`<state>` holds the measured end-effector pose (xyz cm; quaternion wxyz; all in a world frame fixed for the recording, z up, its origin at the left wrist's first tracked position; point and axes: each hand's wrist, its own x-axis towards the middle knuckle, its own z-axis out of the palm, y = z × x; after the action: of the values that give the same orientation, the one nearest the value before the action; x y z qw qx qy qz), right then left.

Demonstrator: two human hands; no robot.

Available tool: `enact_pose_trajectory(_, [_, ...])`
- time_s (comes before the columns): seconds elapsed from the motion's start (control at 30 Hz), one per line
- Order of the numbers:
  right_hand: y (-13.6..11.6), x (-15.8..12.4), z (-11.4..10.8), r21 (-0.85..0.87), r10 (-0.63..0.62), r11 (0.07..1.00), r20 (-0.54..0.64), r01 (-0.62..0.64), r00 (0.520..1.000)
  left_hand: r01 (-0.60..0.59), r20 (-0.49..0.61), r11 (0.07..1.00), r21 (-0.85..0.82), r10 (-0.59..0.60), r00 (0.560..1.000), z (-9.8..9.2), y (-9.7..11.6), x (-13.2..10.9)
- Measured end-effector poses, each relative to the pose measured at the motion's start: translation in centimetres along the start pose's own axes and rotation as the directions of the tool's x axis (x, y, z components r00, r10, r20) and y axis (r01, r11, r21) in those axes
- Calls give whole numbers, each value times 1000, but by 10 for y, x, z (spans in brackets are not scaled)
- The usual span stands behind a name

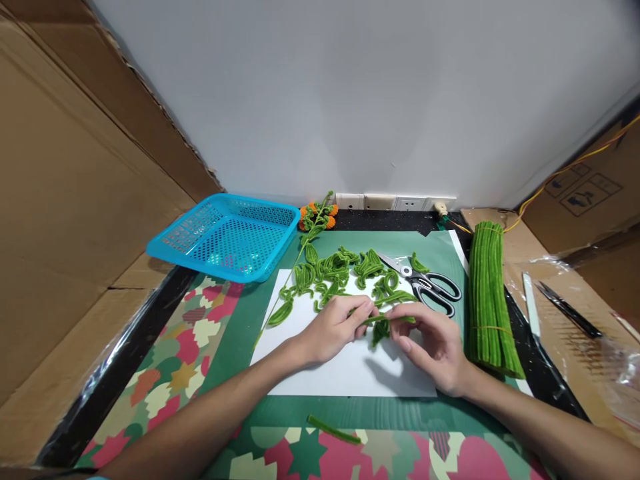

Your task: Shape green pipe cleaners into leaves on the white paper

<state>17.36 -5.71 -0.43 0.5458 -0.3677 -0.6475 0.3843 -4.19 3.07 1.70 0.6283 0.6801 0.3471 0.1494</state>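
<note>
Above the white paper (330, 377), my left hand (337, 327) pinches a short green pipe cleaner (373, 320) between thumb and fingers. Its other end lies against the fingers of my right hand (433, 343), which curl around it, with the thumb held a little lower. Just beneath my fingers is a small bent green pipe cleaner piece (380, 331), partly hidden. Several looped green leaf shapes (333, 267) are heaped on the paper beyond my hands. Scissors (425, 283) with black and grey handles lie partly spread to the right of that heap.
A blue perforated basket (235, 237) stands at back left. Beside it lies a stem with orange flowers (317, 217). A tied bundle of green pipe cleaners (490, 300) is at right, near a black-handled tool (570, 310). One loose cut pipe cleaner (334, 430) rests in front.
</note>
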Motion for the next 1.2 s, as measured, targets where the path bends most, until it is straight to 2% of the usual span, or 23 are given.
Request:
enact_pose_trajectory(0.07, [4,-2,1,-26,-16,1000,-33,15,999,23,-5,998,-59,-24,1000,0,-2,0])
enact_pose_trajectory(0.13, [9,-1,3,25,39,999,-140,-36,989,41,-8,991,-128,-42,999,0,-4,0])
enact_pose_trajectory(0.23, [14,5,6,168,191,975,-295,-146,936,51,-21,978,-204,-57,998,1,-8,1])
enact_pose_trajectory(0.33, [14,13,7,239,284,948,-350,-208,893,49,-24,969,-242,-56,998,2,-10,1])
enact_pose_trajectory(0.43, [14,19,6,280,319,934,-363,-224,875,31,-29,967,-252,-40,999,2,-10,0])
enact_pose_trajectory(0.53, [13,21,5,313,344,920,-360,-235,868,1,-61,981,-192,-13,998,2,-9,-1])
enact_pose_trajectory(0.63, [14,20,6,332,356,912,-342,-243,870,-40,-89,994,-103,31,996,0,-7,-1])
enact_pose_trajectory(0.8, [12,20,6,336,347,912,-332,-234,877,-88,-66,996,-9,87,994,-1,-5,1])
enact_pose_trajectory(1.0, [10,20,6,331,343,914,-322,-234,882,-83,-77,997,-12,81,994,-1,-3,3])
enact_pose_trajectory(1.2, [13,18,6,310,334,922,-336,-232,881,-43,-73,994,-99,36,997,-1,0,2])
